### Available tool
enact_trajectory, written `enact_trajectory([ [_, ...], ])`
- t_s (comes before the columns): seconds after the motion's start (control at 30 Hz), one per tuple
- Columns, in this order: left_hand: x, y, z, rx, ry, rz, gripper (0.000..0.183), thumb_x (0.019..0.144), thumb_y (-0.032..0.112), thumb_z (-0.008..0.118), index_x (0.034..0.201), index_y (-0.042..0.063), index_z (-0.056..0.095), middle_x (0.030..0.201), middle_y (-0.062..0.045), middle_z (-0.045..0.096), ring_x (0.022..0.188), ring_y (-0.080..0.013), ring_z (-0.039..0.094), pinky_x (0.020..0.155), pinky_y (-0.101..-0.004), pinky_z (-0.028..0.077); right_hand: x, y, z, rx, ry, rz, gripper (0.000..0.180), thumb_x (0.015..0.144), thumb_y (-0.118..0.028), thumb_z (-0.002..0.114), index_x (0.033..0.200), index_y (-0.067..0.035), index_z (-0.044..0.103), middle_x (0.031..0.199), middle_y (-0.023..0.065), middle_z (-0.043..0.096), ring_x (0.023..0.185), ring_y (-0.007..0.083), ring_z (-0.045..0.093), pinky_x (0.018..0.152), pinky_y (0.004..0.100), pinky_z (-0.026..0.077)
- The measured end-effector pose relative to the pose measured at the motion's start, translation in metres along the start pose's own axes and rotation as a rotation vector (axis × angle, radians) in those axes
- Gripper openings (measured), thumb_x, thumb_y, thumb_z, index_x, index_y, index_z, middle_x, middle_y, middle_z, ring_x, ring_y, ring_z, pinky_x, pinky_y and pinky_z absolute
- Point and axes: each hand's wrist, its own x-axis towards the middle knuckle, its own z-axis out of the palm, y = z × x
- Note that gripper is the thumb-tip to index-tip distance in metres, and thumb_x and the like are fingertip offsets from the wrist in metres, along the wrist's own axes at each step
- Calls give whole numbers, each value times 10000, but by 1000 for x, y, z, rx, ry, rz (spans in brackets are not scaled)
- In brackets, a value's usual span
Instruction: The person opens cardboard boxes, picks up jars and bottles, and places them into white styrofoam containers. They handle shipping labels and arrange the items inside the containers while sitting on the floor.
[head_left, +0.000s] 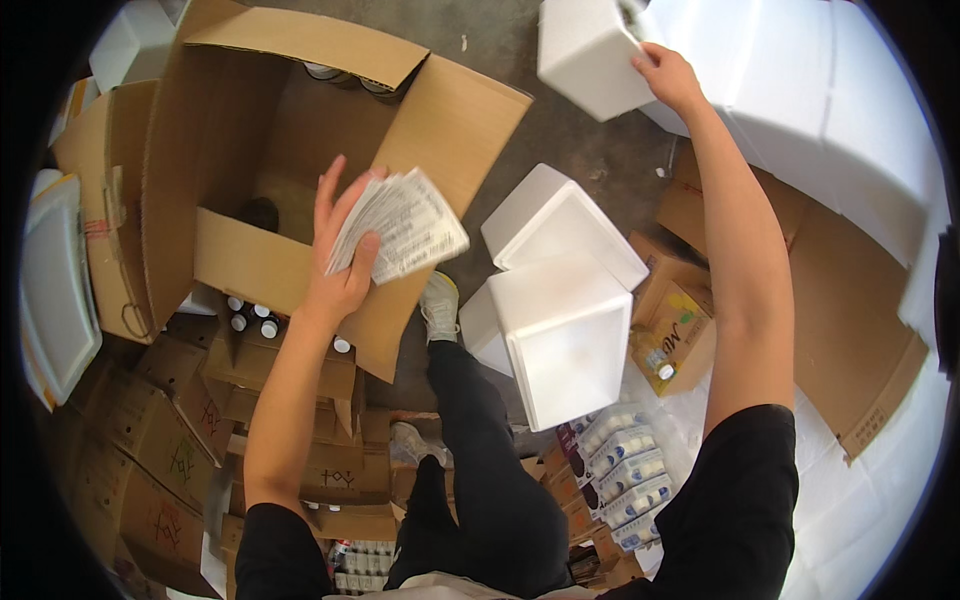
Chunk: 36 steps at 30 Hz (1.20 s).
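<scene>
Fanned out in my left hand is a stack of printed paper slips, pinched under the thumb above a flap of a large open cardboard box. A few jars show under that box's far flap. My right hand grips the edge of a white foam box at the top right; something dark, too blurred to name, shows at its rim. More white foam boxes lie tilted against each other on the floor between my arms.
Cardboard boxes are stacked at the lower left, some holding white-capped bottles. A foam lid leans at the far left. At right are an open carton with a bottle, packaged goods, flattened cardboard and large white foam blocks.
</scene>
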Motion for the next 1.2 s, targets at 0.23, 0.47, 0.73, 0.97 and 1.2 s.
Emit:
enact_trajectory([
  [0.23, 5, -19, 1, 262, 39, 269, 366, 994, 256, 427, 1043, -27, 654, 1266, -176, 592, 1280, -407, 436, 1075, -561, 330, -7, 70, 112, -90, -1, 147, 545, 871, -353, 664, 1289, -22, 551, 1207, 195, 638, 1122, 314, 614, 944, 387, 479],
  [0.47, -36, -19, 9, -600, 414, -257, 390, 961, 118, 485, 1299, -77, 479, 1257, -140, 576, 1120, -216, 550, 954, -326, 435, -157, -23, 152, 279, -224, -98, 293, 911, -213, 629, 1100, 8, 664, 1063, 163, 693, 991, 291, 664, 877, 371, 512],
  [0.73, -54, 103, -58, -1225, 325, -501, 425, 951, 158, 495, 1308, -72, 483, 1229, -137, 604, 1087, -193, 604, 931, -313, 478, -324, -250, 15, 1330, -62, 11, 214, 978, -108, 564, 1123, 40, 616, 1003, 107, 680, 880, 144, 652, 793, 267, 512],
  [0.97, -138, 163, -121, -1213, 266, -470, 430, 986, 182, 443, 1338, -63, 461, 1283, -128, 584, 1160, -185, 562, 996, -323, 437, -421, -359, -50, 1389, -111, -124, 423, 917, -65, 648, 1291, 29, 478, 1026, 103, 680, 886, 103, 634, 764, 216, 501],
  [1.2, -244, 223, -151, -1339, 468, -355, 470, 1005, 275, 447, 1320, -73, 480, 1243, -138, 610, 1131, -189, 588, 973, -319, 460, -542, -404, -66, 1208, -62, -357, 441, 902, -73, 676, 1287, 14, 480, 943, 68, 658, 815, 72, 607, 699, 192, 475],
])
